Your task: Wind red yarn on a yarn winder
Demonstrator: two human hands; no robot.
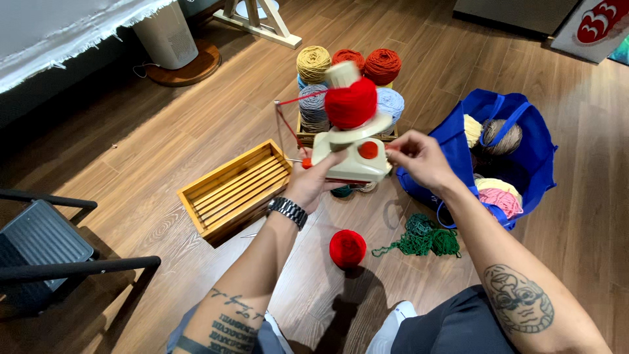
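My left hand (pixel 316 178) grips the underside of a cream yarn winder (pixel 354 156), held up above the floor. A red yarn cake (pixel 351 103) sits on the winder's cone, and a red strand runs from it to the thin metal guide arm (pixel 285 124) on the left. My right hand (pixel 420 157) pinches the winder's small handle at its right side. A red yarn ball (pixel 347 248) lies on the wooden floor below, beside a loose tangle of green yarn (pixel 426 239).
An empty slatted wooden crate (pixel 234 189) lies left of my left hand. Behind the winder a crate holds several yarn cakes (pixel 382 65). A blue bag (pixel 504 141) with more yarn stands at right. A black chair (pixel 46 249) is at the left edge.
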